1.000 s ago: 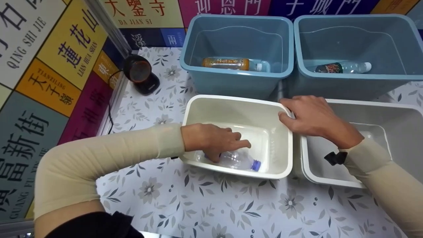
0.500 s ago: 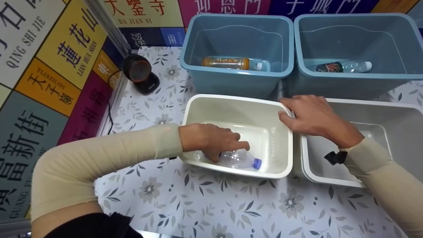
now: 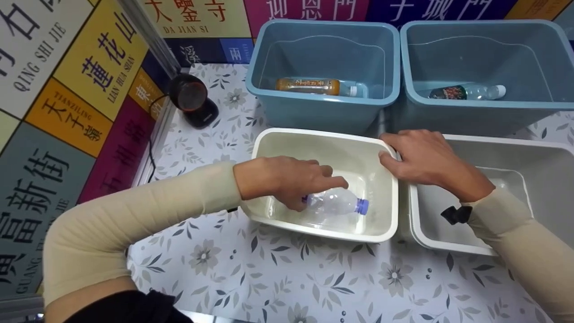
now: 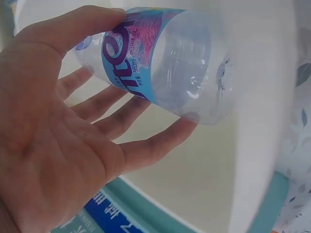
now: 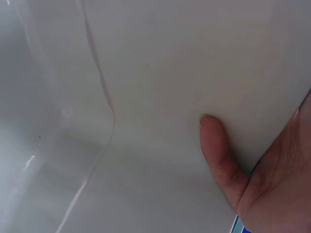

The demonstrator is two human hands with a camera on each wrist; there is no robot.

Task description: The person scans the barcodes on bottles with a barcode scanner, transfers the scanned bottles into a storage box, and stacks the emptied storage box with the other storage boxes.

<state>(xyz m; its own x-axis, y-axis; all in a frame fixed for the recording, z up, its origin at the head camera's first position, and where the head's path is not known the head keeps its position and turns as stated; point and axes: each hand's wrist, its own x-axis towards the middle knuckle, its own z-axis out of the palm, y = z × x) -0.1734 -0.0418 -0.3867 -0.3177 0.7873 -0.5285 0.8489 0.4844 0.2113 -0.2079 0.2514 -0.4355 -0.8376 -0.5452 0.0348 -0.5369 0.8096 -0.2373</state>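
Observation:
My left hand [image 3: 291, 179] is inside the cream bin [image 3: 325, 134], holding a clear plastic bottle [image 3: 338, 202] with a purple cap. In the left wrist view, thumb and fingers [image 4: 160, 145] lie on either side of the bottle [image 4: 182, 58], which has a blue and pink label. The bottle is tilted, cap end to the right in the head view. My right hand [image 3: 421, 157] grips the cream bin's right rim near its far corner. Its thumb [image 5: 216, 145] shows against a pale wall in the right wrist view, while the other fingers are hidden there.
Behind stand two blue bins: the left one [image 3: 323, 101] contains an orange-labelled bottle [image 3: 309, 86], the right one [image 3: 489, 105] a dark-labelled bottle [image 3: 466, 92]. A whitish bin [image 3: 455, 244] is at the right. A black device [image 3: 193, 101] with a cord sits by the left wall.
My left hand has lifted slightly and brought the bottle up and to the right inside the cream bin. My right hand stays on the rim.

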